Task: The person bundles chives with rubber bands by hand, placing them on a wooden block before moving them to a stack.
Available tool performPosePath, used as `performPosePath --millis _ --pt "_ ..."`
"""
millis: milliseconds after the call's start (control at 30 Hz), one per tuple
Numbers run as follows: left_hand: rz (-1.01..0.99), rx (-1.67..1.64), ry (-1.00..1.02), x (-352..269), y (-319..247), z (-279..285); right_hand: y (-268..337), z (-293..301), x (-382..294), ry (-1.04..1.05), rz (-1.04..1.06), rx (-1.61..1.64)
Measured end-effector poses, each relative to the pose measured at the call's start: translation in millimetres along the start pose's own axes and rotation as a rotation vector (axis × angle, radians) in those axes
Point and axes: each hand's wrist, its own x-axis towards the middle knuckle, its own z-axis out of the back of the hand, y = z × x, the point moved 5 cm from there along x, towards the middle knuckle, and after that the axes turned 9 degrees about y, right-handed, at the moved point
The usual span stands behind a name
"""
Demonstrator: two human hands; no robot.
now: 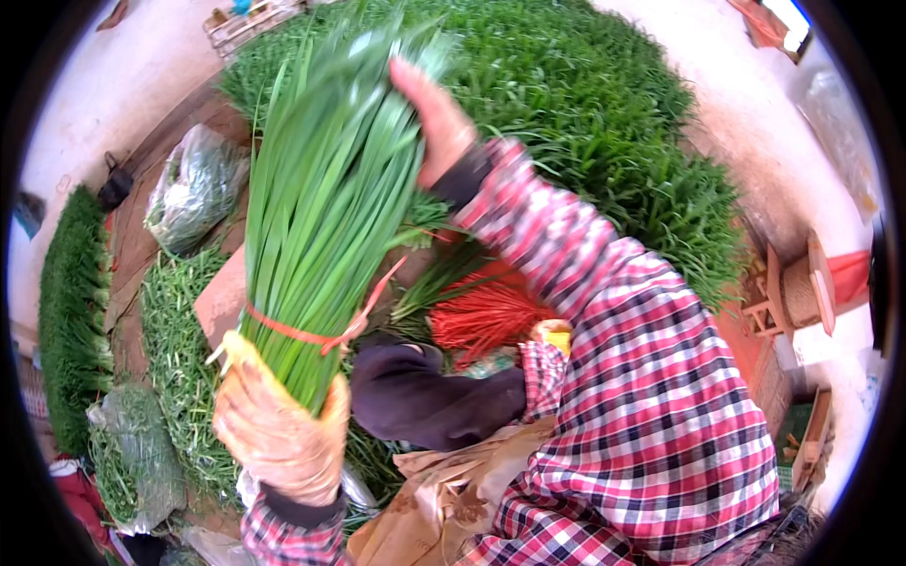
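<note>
My left hand (283,424), in a worn yellowish glove, grips the lower end of a bundle of long flat green leaves (318,212) that look like garlic chives. An orange-red tie (297,332) wraps the bundle just above the glove, its loose end sticking out to the right. Against the right side of the upper leaves lies my right hand (439,120), which looks bare. Its far fingers are hidden by the leaves. Motion blurs the leaf tips, and I cannot tell how firmly this hand holds them.
A broad mass of upright greens (566,92) fills the back. Red ties (481,318) lie in front of me beside loose stems. Cut leaves (184,375) and filled plastic bags (198,187) cover the left floor. At the right stands a small wooden stool (768,297). Brown paper-like sheeting (432,495) covers my lap.
</note>
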Motion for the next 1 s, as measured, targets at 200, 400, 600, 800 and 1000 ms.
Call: performPosePath --millis 200,400,600,800,1000 --pt "-0.153 -0.551 0.088 31 -127 -27 169 -51 -107 -0.25 -0.011 -0.553" --pt "-0.27 -0.686 0.426 14 -141 -56 193 -13 -221 -0.475 0.322 -1.284" --pt "-0.175 -0.54 0.492 -14 -98 -82 187 107 -268 -0.64 0.355 -1.225" --pt "-0.139 -0.581 0.492 -13 -102 -97 173 192 -327 -0.827 0.465 -1.181" --pt "-0.031 -0.597 0.671 -12 -106 -136 195 241 -401 -1.087 0.648 -1.006"
